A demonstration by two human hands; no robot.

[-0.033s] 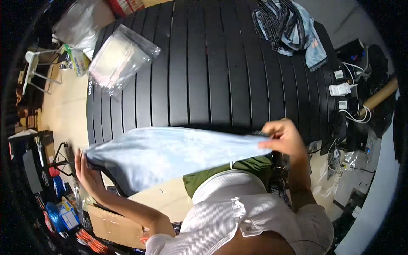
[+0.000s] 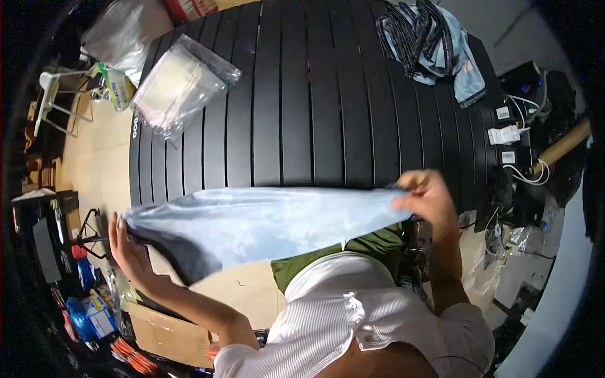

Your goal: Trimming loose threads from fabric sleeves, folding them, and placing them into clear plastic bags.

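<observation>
A pale blue, cloud-patterned cloth piece with a dark edge is stretched sideways in front of me, over the near edge of the table and above my lap. At its left end my left hand grips the corner by the dark edge, its fingers closed. My right hand pinches the narrower right end between thumb and fingers and is slightly blurred. Below the left end the dark-edged part hangs down. On the far right of the table lies a heap of similar blue cloth pieces with dark edges.
The black slatted table spreads out ahead. Clear plastic bags with pale contents lie at its far left. White plugs and cables sit along the right edge. A cardboard box stands on the floor at lower left.
My right hand has moved a little right and up, drawing the cloth longer and straighter. My left hand has shifted slightly left.
</observation>
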